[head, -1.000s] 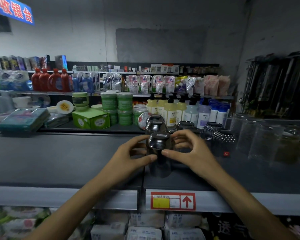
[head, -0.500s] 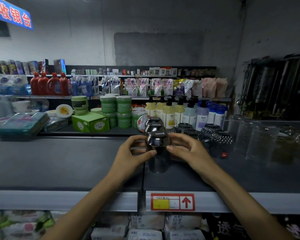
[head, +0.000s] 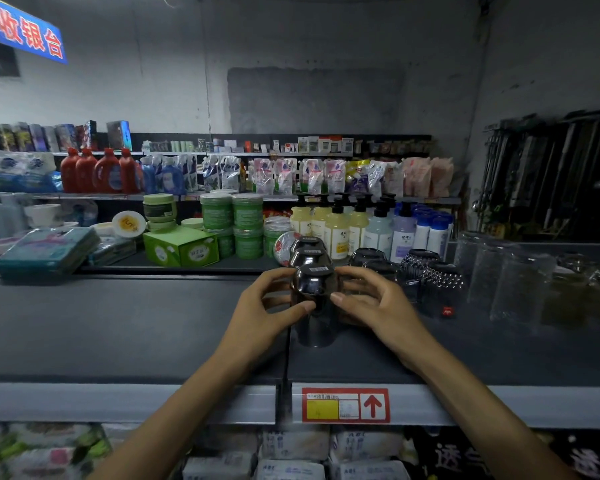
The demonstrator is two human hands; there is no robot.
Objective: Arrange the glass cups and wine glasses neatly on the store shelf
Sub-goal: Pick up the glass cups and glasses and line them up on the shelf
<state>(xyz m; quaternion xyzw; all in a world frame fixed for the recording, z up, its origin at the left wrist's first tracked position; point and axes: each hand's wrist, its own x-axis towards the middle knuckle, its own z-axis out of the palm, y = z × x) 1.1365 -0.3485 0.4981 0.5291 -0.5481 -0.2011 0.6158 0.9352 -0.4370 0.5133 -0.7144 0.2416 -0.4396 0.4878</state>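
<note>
An upside-down smoky glass cup (head: 314, 289) with a barcode sticker on its base stands on the dark shelf top (head: 118, 323). My left hand (head: 269, 306) grips its left side and my right hand (head: 373, 301) grips its right side. Two more dark inverted cups (head: 307, 252) line up straight behind it. To the right are further dark cups (head: 366, 256), two studded dark glasses (head: 437, 282) and several tall clear glasses (head: 510, 278), all upside down.
A red and yellow price tag (head: 345, 404) sits on the shelf's front rail. Behind the shelf are green jars (head: 232, 216), a green box (head: 181, 247), pump bottles (head: 336, 228) and teal packs (head: 45, 251). Packaged goods fill the lower shelf (head: 291, 455).
The cup and both hands have shifted slightly away from me, closing up on the cups behind; the grip is unchanged.
</note>
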